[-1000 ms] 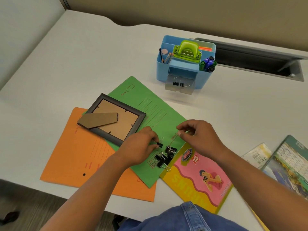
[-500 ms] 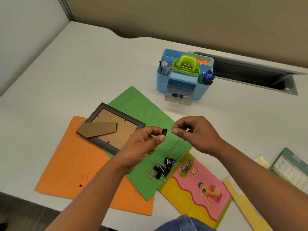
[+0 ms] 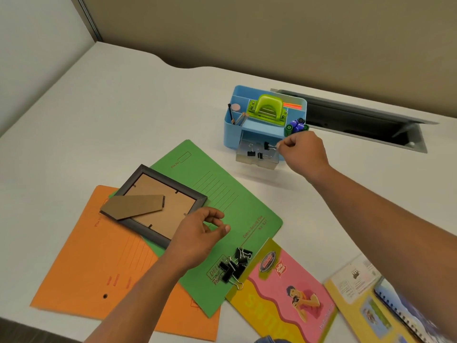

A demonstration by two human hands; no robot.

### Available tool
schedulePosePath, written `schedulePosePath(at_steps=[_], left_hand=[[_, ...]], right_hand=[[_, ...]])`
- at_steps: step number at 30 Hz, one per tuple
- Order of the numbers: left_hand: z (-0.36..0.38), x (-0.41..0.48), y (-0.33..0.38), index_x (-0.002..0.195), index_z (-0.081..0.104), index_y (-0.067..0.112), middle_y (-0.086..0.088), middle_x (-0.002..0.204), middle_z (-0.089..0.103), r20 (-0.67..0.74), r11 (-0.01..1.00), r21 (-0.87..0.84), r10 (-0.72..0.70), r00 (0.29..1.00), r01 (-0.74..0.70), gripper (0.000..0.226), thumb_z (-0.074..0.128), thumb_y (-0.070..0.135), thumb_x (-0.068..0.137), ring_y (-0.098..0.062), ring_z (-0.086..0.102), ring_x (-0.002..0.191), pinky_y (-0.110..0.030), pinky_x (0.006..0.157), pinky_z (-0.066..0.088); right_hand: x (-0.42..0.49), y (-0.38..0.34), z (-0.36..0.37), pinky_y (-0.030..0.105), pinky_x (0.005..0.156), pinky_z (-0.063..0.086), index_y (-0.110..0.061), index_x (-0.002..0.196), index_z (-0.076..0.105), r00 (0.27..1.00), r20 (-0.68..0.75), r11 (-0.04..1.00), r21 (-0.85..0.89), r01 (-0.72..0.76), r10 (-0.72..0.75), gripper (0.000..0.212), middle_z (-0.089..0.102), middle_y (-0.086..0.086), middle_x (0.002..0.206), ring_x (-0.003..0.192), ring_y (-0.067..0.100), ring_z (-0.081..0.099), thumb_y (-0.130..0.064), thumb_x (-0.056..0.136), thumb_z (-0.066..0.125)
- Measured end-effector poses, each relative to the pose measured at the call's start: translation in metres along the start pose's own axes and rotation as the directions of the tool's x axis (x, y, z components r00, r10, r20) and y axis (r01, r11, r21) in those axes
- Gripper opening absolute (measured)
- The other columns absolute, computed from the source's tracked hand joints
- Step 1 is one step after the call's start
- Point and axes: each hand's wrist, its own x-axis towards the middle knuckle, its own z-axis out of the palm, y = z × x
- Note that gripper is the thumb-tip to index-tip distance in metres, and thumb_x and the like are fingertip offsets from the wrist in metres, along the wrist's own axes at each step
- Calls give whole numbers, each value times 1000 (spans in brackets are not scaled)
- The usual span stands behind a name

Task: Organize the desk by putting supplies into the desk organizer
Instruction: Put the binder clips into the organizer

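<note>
A blue desk organizer (image 3: pixel 231 134) stands at the back of the desk with its clear drawer (image 3: pixel 257 162) pulled out; two black binder clips lie in the drawer. My right hand (image 3: pixel 303 151) pinches the wire handle of a black binder clip (image 3: pixel 267 145) and holds it just over the drawer. My left hand (image 3: pixel 200 233) hovers over the green folder (image 3: pixel 222 194) with thumb and fingers apart, holding nothing. A pile of several black binder clips (image 3: pixel 233 267) lies on the folder's near corner.
A dark picture frame (image 3: pixel 153 206) lies face down on the green folder and an orange folder (image 3: pixel 81 263). A pink and yellow booklet (image 3: pixel 284 293) and more books (image 3: pixel 376 305) lie at the near right. The organizer holds a green hole punch (image 3: pixel 268 110), pencils and markers. A cable slot (image 3: pixel 358 120) opens behind it.
My right hand has carried one binder clip from in front of me out to the organizer's drawer. My left hand has let go of it and dropped back over the green folder.
</note>
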Motion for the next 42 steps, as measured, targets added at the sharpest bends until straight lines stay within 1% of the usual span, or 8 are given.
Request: schedulePosePath(at_steps=[6,9,13,20,23,30,37,42], left_hand=[[1,-3,-9,104,62,29,10,91,62,-1,980,193,46,999,-45,18,67,21,89,-3,39,45,-17,50,40],[2,-10,-11,103,62,35,17,91,61,41,937,339,70,997,-80,16,66,28,89,-2,44,53,-13,55,36],[4,-21,-8,104,63,33,19,93,57,82,850,513,90,993,-120,18,67,37,87,2,52,79,-27,77,50],[16,-51,-9,93,56,32,13,93,53,82,673,736,22,996,-75,40,71,61,69,-10,54,85,-31,70,51],[20,-59,-13,95,54,31,13,95,52,66,624,779,9,998,-57,40,71,59,71,-11,54,83,-28,65,46],[19,-65,-28,107,61,31,11,105,55,-12,593,805,43,999,-16,26,60,48,87,-13,57,97,-26,68,45],[22,-58,-27,96,65,25,7,99,57,-94,591,805,47,995,48,20,53,40,90,-16,59,88,-29,67,50],[22,-48,-25,120,60,34,10,108,53,62,615,780,116,991,-121,35,60,43,87,-14,58,96,-30,68,51]], right_hand=[[-15,4,3,23,66,42,-20,82,75,996,-82,999,24,28,-26,15,64,-7,76,72,10,58,-24,89,63],[-36,9,4,19,61,41,-24,80,71,997,-80,998,67,22,-16,11,64,-9,75,69,5,58,-23,88,64],[-76,20,11,14,63,41,-26,81,71,1000,7,989,147,11,-12,8,66,-15,77,74,0,60,-24,86,66],[-143,42,34,15,60,40,-27,79,71,981,192,978,201,-53,14,9,68,-14,76,64,-3,59,-21,86,69],[-160,46,39,18,61,40,-28,78,70,975,222,974,216,-72,23,11,67,-13,75,62,-3,57,-21,86,69],[-179,47,40,18,61,40,-27,79,70,967,254,970,231,-80,19,12,69,-12,77,70,-1,61,-21,88,68],[-188,46,38,17,56,39,-28,79,70,966,259,967,241,-78,13,11,68,-11,75,59,2,59,-22,88,68],[-191,44,36,9,51,39,-25,80,71,965,260,965,247,-84,17,10,68,-10,76,54,-2,55,-20,88,68]])
